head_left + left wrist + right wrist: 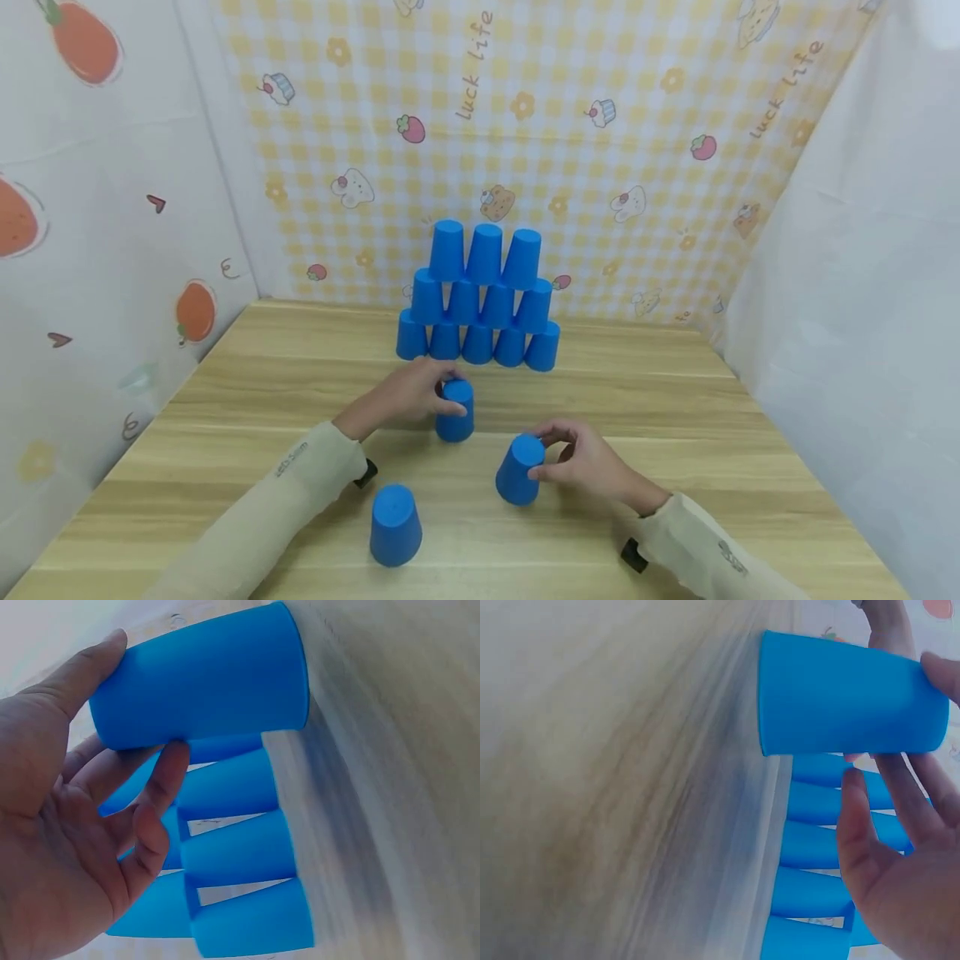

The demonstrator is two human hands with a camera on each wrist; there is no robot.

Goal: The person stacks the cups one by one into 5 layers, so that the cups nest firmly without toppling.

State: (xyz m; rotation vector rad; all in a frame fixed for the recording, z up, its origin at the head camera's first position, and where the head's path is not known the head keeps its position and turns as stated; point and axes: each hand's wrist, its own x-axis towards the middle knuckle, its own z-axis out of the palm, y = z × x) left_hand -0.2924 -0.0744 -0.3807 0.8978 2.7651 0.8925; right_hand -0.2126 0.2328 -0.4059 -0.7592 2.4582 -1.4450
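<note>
My left hand (416, 392) pinches an upside-down blue cup (456, 421) near its base, thumb on one side and fingers on the other. That cup stands just in front of the stacked cups. Closer to me and to the right, my right hand (588, 462) holds a second upside-down blue cup (516, 479), which leans a little. Whether either rim touches the table I cannot tell. In the right wrist view the thumb and fingers grip the cup (840, 697) near its narrow end. A third blue cup (395, 529) stands upside down by the left forearm, untouched.
Behind the hands rises a three-row stack of upside-down blue cups (462, 303), with three in its top row. It stands on the wood-grain table (637, 375), near the checked cloth backdrop (585, 158). White cloth walls (840, 250) close off both sides.
</note>
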